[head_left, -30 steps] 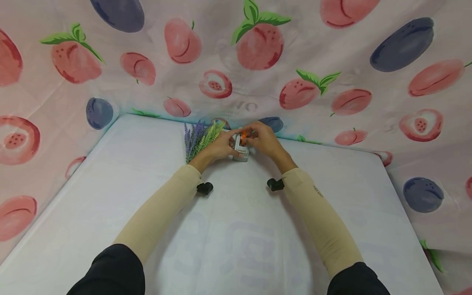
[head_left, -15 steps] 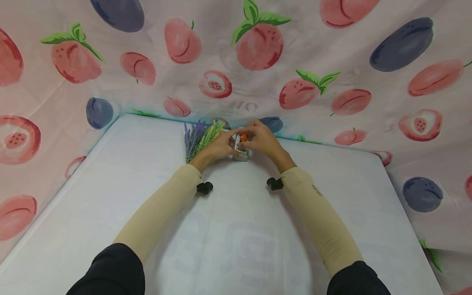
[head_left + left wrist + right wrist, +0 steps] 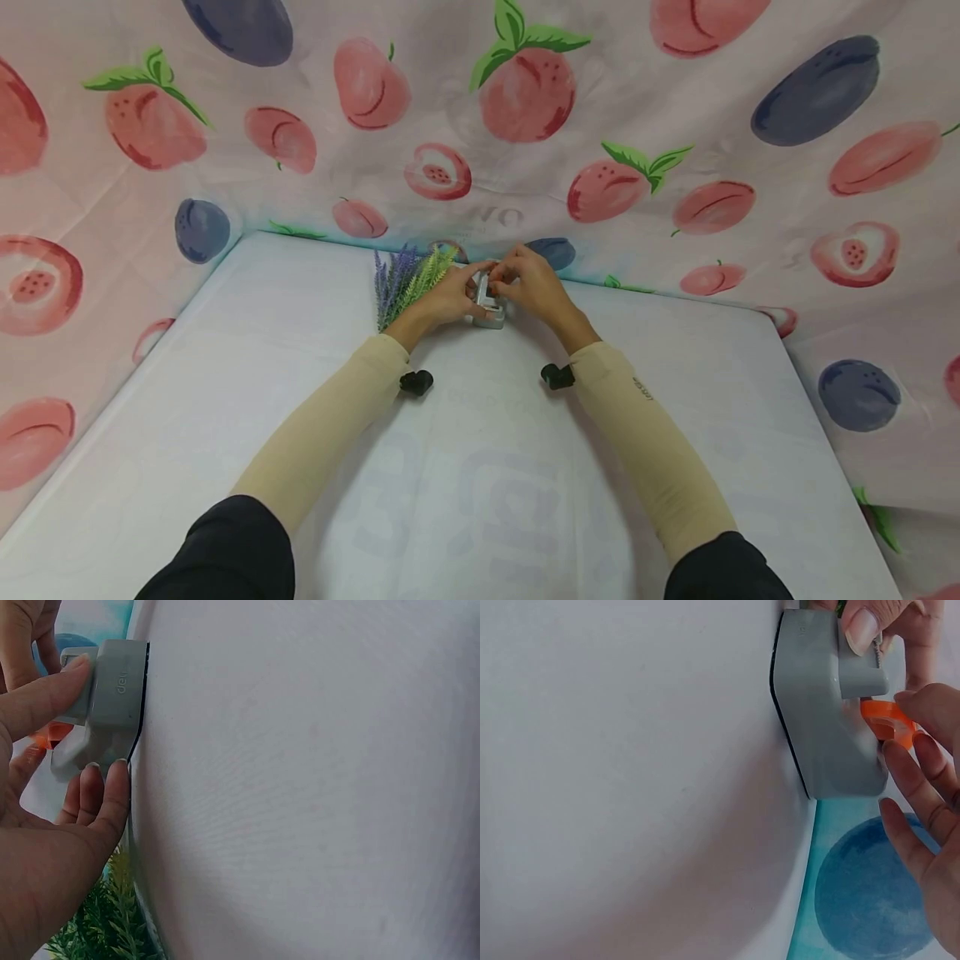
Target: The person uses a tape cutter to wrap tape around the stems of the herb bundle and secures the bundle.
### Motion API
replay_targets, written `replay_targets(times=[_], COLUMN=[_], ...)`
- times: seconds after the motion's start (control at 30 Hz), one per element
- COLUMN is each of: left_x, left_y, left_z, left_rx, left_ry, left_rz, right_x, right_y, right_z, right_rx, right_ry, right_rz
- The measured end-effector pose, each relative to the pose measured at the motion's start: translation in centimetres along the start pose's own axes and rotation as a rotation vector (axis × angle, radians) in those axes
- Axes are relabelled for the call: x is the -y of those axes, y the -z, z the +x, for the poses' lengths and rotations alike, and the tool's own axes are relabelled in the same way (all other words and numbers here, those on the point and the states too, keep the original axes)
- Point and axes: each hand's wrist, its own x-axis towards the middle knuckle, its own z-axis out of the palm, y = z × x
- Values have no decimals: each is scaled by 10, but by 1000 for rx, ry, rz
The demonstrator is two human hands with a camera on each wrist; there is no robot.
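Observation:
A grey tape dispenser (image 3: 491, 319) marked "deli" stands at the far side of the white table. My left hand (image 3: 447, 297) holds it, thumb on top and fingers along its left side, as the left wrist view shows with the dispenser (image 3: 120, 686) side-on. In the right wrist view an orange tape core (image 3: 877, 712) sits in the dispenser's hollow, partly hidden. My right hand (image 3: 534, 282) pinches at this core, thumb on one side and fingers on the other. From the head view the fingers cover the core.
Artificial lavender sprigs (image 3: 396, 275) and yellow-green sprigs (image 3: 427, 279) lie just left of the left hand. A fruit-print cloth (image 3: 517, 183) hangs behind the white table (image 3: 480, 467). Black wrist cameras (image 3: 417, 382) sit on both sleeves.
My right hand has shifted slightly left and its fingers have closed in over the dispenser. The orange core, visible earlier from the head view, is now covered. The left hand stays put.

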Motion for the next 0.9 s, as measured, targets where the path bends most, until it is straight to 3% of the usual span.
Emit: replay_targets(times=[0.57, 0.9], left_x=[0, 0], left_y=[1, 2], left_z=[0, -1], left_rx=[9, 14], left_ry=[-43, -32], left_rz=[-5, 0], right_x=[9, 12], right_y=[-2, -1], right_z=[3, 1], right_rx=[16, 33], right_ry=[-41, -32], right_rz=[-75, 0])
